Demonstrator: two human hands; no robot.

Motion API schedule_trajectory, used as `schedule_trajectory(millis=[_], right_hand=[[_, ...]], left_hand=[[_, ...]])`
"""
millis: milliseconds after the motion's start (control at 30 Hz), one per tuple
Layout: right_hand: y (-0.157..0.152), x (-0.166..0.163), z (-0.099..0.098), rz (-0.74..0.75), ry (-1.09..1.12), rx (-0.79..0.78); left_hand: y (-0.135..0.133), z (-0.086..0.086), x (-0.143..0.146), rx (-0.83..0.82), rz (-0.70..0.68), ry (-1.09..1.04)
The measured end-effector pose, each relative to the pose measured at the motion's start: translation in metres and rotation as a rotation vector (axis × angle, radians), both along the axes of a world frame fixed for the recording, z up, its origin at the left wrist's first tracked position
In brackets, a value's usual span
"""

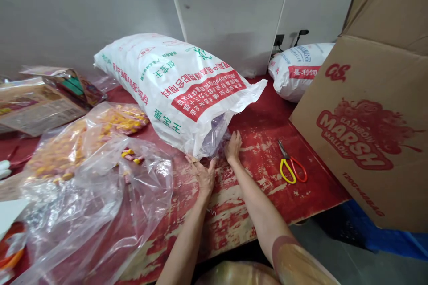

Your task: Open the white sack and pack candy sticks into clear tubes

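A big white woven sack (174,84) with red and green print lies on the worn red table (254,196). Its open end faces me, with a clear plastic liner (216,136) sticking out. My left hand (203,173) lies on the table just below the sack's mouth, fingers spread and touching the liner's edge. My right hand (233,147) rests beside it with fingers stretched toward the liner. Neither hand grips anything that I can see.
Clear plastic bags (90,178) with yellow and pink sweets cover the left side. Scissors (289,167) with yellow and red handles lie to the right. A large cardboard box (371,111) stands at the right edge. A second white sack (297,69) lies behind.
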State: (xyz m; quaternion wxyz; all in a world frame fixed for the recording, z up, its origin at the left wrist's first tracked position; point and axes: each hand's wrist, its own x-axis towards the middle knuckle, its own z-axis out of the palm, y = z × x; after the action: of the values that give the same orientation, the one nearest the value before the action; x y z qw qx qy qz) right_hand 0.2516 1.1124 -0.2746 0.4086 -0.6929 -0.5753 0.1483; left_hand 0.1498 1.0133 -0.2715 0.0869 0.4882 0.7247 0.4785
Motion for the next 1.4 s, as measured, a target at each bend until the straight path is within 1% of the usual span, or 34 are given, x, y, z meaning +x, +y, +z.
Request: schedule_trajectory(millis=[167,333,500,600,667,733,800,833,900,933,1000,1100,1200,1400], right_hand=[[-0.009,0.007,0.0,-0.023,-0.043,-0.044],[-0.02,0.016,-0.001,0.024,-0.103,-0.071],[-0.039,0.03,0.009,0.101,-0.199,-0.075],[-0.065,0.061,0.021,0.079,-0.316,-0.074],[-0.09,0.093,0.028,-0.002,-0.451,-0.093],[-0.119,0.129,0.032,-0.13,-0.592,-0.16],[-0.145,0.163,0.032,-0.256,-0.691,-0.285],[-0.154,0.177,0.03,-0.295,-0.724,-0.348],[-0.163,0.198,0.025,-0.313,-0.768,-0.436],[-0.162,0.204,0.022,-0.304,-0.78,-0.459],[-0.151,0.21,0.017,-0.271,-0.791,-0.48],[-0.114,0.211,0.016,-0.23,-0.791,-0.478],[-0.063,0.213,0.018,-0.201,-0.787,-0.445],[0.056,0.229,0.023,-0.149,-0.752,-0.402]], left_hand=[[-0.01,-0.003,0.008,-0.046,-0.044,0.141],[-0.014,-0.005,0.017,-0.122,0.003,0.328],[-0.016,-0.005,0.02,-0.215,-0.009,0.354],[-0.016,-0.002,0.02,-0.224,-0.028,0.349],[-0.016,-0.002,0.02,-0.213,-0.034,0.351],[-0.016,-0.002,0.02,-0.2,-0.038,0.337],[-0.016,-0.004,0.019,-0.169,-0.042,0.309],[-0.016,-0.005,0.019,-0.145,-0.046,0.3],[-0.016,-0.006,0.019,-0.109,-0.051,0.305],[-0.016,-0.007,0.018,-0.107,-0.05,0.315],[-0.015,-0.007,0.018,-0.131,-0.046,0.338],[-0.014,-0.006,0.016,-0.165,-0.043,0.367],[-0.014,-0.006,0.015,-0.168,-0.04,0.381],[-0.009,-0.013,0.01,-0.211,-0.034,0.465]])
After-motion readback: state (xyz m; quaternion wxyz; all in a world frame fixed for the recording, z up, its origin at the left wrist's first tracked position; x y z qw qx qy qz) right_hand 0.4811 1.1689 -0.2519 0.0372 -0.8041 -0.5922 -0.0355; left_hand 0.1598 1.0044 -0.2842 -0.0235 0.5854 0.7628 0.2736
